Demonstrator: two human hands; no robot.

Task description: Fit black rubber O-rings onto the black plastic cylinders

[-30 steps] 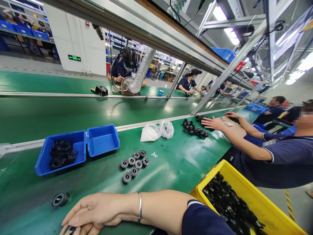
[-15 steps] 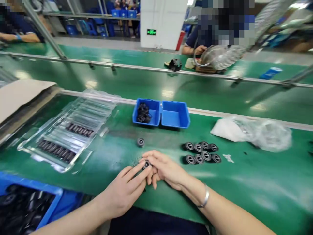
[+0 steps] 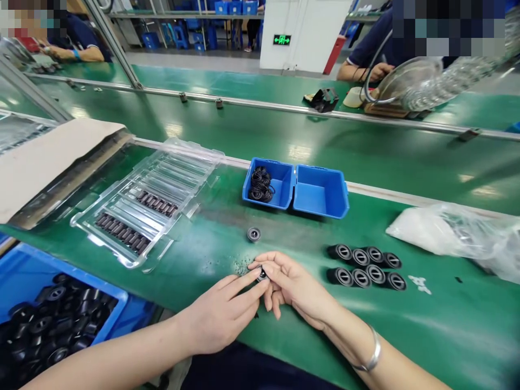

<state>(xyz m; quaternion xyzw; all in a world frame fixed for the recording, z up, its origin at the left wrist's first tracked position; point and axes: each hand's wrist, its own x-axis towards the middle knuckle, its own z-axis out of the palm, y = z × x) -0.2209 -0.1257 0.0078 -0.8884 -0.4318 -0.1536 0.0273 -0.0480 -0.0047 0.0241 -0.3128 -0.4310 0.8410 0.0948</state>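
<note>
A small round black part (image 3: 262,274) is held between the fingers of both my hands, low over the green bench. My left hand (image 3: 227,311) grips it from the left, fingertips closed on its rim. From the other side my right hand (image 3: 290,284) pinches the same part, thumb and forefinger on it, lower fingers curled. Much of the part is hidden by fingers. Just beyond the hands a similar round black part (image 3: 254,234) stands alone on the bench. Several black cylindrical parts (image 3: 361,277) with slotted tops stand in two rows to the right.
Two blue bins (image 3: 320,190) stand at the back, the left one holding black rings (image 3: 260,184). A clear tray (image 3: 152,203) with dark parts lies left. A blue crate (image 3: 122,297) of black parts is lower left. Plastic bags (image 3: 450,230) lie right. Co-workers sit opposite.
The view has shifted left, so the bench and everything on it appear farther right. My hands keep nearly the same grip on the small black part.
</note>
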